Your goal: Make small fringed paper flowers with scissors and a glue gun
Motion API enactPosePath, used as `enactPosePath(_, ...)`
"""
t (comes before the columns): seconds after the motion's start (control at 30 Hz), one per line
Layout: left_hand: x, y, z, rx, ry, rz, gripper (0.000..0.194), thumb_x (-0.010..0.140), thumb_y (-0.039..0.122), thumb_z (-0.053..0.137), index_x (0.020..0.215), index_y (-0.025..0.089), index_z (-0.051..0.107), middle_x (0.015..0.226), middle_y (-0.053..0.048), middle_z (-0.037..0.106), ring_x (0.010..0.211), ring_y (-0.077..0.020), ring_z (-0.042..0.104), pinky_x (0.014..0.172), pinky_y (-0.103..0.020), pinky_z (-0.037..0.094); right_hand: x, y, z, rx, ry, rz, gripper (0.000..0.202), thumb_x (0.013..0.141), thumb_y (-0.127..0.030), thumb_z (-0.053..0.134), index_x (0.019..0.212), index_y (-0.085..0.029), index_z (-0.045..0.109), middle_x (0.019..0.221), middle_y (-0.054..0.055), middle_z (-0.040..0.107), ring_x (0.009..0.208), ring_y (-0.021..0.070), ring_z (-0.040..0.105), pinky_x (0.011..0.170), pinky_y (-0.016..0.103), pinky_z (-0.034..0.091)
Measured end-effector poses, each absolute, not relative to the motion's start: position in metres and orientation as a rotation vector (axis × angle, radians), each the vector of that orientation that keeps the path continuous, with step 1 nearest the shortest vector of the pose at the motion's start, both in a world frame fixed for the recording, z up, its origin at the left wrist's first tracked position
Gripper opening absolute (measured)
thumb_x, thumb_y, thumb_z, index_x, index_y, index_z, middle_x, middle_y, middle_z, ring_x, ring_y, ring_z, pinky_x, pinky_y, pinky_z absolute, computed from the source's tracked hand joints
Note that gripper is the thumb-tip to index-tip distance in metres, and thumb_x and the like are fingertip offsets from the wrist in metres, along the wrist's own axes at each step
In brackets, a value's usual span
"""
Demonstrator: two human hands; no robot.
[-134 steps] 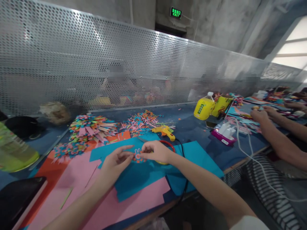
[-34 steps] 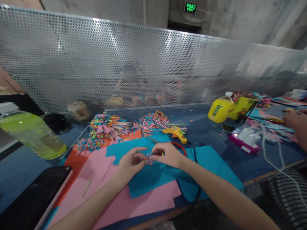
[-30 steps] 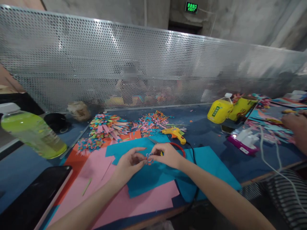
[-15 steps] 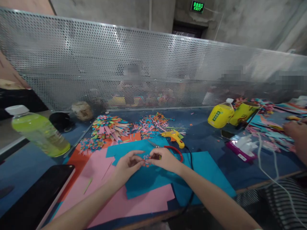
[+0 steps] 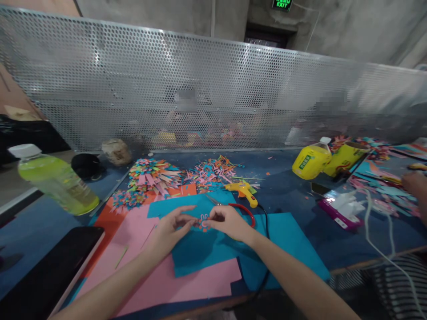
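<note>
Between my hands, above a blue paper sheet [image 5: 193, 255], is a small pink and orange paper piece [image 5: 204, 221] with loops on top. My left hand [image 5: 175, 226] pinches its left side with thumb and fingertips. My right hand [image 5: 228, 222] grips its right side, fingers curled. Red-handled scissors [image 5: 251, 218] lie partly hidden behind my right hand. Beyond them rests a yellow glue gun [image 5: 243, 191] with a black cord. Pink paper [image 5: 147, 284] spreads under my left forearm. Bunches of coloured paper strips [image 5: 153, 175] and loose strips [image 5: 213, 171] lie farther back.
A green drink bottle [image 5: 62, 184] and a black phone [image 5: 56, 271] are at left. To the right are a yellow bottle [image 5: 310, 162], a purple tissue pack [image 5: 340, 215], a white cable [image 5: 370, 235] and another person's hand [image 5: 415, 184]. A perforated metal panel [image 5: 200, 58] stands behind.
The view has shifted slightly. The paper piece has turned a little between my fingers, showing more of its looped shape. The other person's hand at right has moved slightly.
</note>
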State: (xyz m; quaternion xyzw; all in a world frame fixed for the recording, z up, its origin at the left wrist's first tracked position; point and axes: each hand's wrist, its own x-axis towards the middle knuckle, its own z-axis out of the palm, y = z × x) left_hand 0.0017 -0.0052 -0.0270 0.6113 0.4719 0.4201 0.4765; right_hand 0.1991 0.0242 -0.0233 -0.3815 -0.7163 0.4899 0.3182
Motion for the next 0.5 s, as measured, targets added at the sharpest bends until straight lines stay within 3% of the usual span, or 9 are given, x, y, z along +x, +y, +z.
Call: enactPosePath(0.5, 0.0052, -0.0064, -0.0295, 1.575, 1.174, 1.006, 0.04, 0.073, 0.029, 0.06, 0.11, 0.017, 0.05, 0.076, -0.002, 0.067, 0.075, -0.0177, 0.064, 0.074, -0.031, 0.049, 0.1968, 0.021, -0.0255, -0.918, -1.919, 1.339, 0.03, 0.07, -0.044, 0.063, 0.068, -0.014, 0.057, 0.067, 0.002, 0.065, 0.062, 0.0114, 0.057, 0.054, 0.02, 0.039)
